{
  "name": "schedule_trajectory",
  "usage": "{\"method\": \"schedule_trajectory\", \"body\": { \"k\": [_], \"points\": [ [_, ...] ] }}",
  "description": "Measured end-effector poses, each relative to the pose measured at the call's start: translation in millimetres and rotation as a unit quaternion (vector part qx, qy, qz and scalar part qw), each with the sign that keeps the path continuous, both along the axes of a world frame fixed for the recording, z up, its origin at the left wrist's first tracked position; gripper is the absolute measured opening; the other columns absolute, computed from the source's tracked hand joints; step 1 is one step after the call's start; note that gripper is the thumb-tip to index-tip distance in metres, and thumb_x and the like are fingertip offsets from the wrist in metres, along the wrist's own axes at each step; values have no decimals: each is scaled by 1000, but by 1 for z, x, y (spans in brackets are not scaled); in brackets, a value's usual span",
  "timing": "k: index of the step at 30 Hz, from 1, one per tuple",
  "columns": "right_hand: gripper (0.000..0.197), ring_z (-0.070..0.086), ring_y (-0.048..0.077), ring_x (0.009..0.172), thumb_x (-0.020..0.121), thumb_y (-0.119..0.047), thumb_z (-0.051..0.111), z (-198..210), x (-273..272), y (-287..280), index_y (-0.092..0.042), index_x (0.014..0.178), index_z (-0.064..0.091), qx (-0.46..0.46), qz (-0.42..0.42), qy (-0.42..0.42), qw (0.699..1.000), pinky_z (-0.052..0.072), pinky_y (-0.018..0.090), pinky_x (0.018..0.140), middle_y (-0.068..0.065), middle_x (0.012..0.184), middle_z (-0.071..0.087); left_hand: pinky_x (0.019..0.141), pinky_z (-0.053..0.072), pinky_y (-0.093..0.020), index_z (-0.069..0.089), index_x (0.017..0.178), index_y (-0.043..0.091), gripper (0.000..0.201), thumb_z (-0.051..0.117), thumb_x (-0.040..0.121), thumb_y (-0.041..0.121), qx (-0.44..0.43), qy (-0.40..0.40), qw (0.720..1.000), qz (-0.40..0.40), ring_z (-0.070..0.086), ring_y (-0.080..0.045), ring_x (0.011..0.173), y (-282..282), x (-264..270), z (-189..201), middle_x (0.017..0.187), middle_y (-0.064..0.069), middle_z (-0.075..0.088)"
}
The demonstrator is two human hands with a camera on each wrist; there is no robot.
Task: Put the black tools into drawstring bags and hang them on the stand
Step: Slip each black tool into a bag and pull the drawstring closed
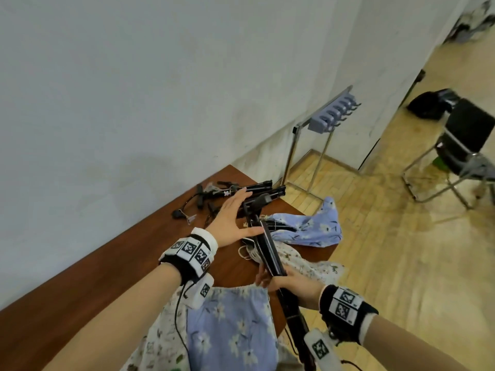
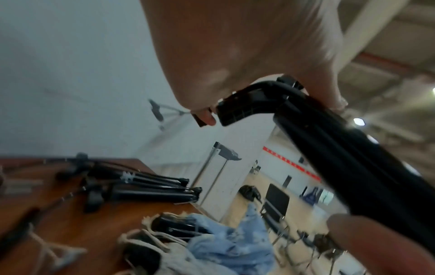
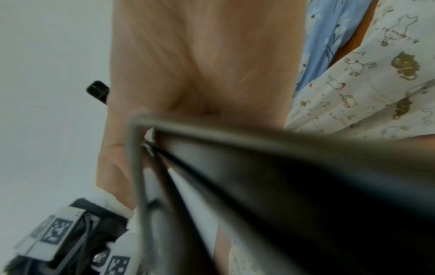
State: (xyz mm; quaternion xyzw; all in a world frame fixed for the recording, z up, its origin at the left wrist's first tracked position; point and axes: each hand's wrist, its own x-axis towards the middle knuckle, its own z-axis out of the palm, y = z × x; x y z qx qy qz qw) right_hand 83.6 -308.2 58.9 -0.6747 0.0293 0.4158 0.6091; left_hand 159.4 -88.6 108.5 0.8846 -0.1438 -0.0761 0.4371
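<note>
two hands on a folded black tripod (image 1: pixel 267 250) over the brown table (image 1: pixel 134 250)

the right hand (image 1: pixel 289 286) wraps its fingers around the tripod's legs, holding it slanted up and away from the body. the left hand (image 1: pixel 233 218) reaches forward with straight, spread fingers, palm laid flat against the tripod's head. below lie a blue floral drawstring bag (image 1: pixel 233 330) and a cream printed bag (image 1: pixel 302 263); another blue bag (image 1: pixel 313 226) already holds a tool. more tripods (image 1: pixel 257 190) lie near the wall, and the hook stand (image 1: pixel 329 116) stands on the floor beyond.
</note>
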Motion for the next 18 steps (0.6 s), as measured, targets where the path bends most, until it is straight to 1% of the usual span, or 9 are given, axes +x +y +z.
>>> {"method": "schedule_trajectory", "body": {
  "k": [2,4,7,9,12,13,15,17,18],
  "points": [
    [59,56,41,107,66,-19,76,3,-4,-4,-9,120,55,-9,0,0,1000,44,50,97,23,120,59,112,21,-35,30,140,36,85,79,71,45,-108,53,993,15,24,-10,135,-14,-8,6,150,6,27],
    [54,56,35,110,66,-22,76,9,-9,-8,-19,117,61,-12,9,-9,1000,43,51,100,22,129,55,104,29,-31,39,130,31,71,81,72,35,-121,77,989,21,37,-12,124,-23,-12,15,132,5,41],
    [48,50,27,106,68,-20,74,17,-15,-14,-26,115,66,13,12,-7,1000,43,43,91,18,124,54,101,31,-29,48,125,23,66,83,70,31,-110,109,988,24,46,-11,116,-22,-14,23,123,5,51],
    [48,48,26,109,69,-19,74,19,-19,-17,-28,116,66,24,8,-3,1000,42,41,89,13,122,50,104,30,-30,53,122,20,60,83,70,22,-159,136,977,49,46,-13,121,-18,-17,24,124,2,54],
    [49,49,25,114,70,-15,72,22,-26,-16,-25,117,65,37,16,-14,999,43,39,90,19,135,49,105,37,-36,51,125,11,61,77,71,0,-296,181,935,71,48,-24,124,-17,-28,21,128,-10,53],
    [50,52,22,116,71,-13,69,24,-29,-15,-23,119,64,45,23,-18,999,45,34,89,18,139,48,101,42,-36,49,126,11,60,73,74,-5,-346,187,916,80,52,-28,119,-19,-33,20,126,-13,52],
    [47,60,22,111,74,-8,65,29,-32,-13,-21,119,65,77,46,-11,996,50,27,82,14,139,52,90,49,-32,46,127,11,56,64,79,-11,-433,215,868,111,60,-27,103,-24,-45,22,120,-14,53],
    [36,65,24,90,73,-6,66,30,-33,-10,-19,106,70,103,50,8,993,51,28,73,21,124,60,85,52,-32,51,118,10,41,59,82,-7,-490,239,829,122,64,-23,90,-28,-55,20,111,-13,56],
    [33,63,23,79,70,-6,68,28,-33,-7,-11,102,67,103,42,25,993,50,30,71,21,106,64,84,53,-32,54,111,9,32,59,82,-4,-490,242,829,115,64,-22,88,-28,-59,20,106,-14,58]
  ]
}}
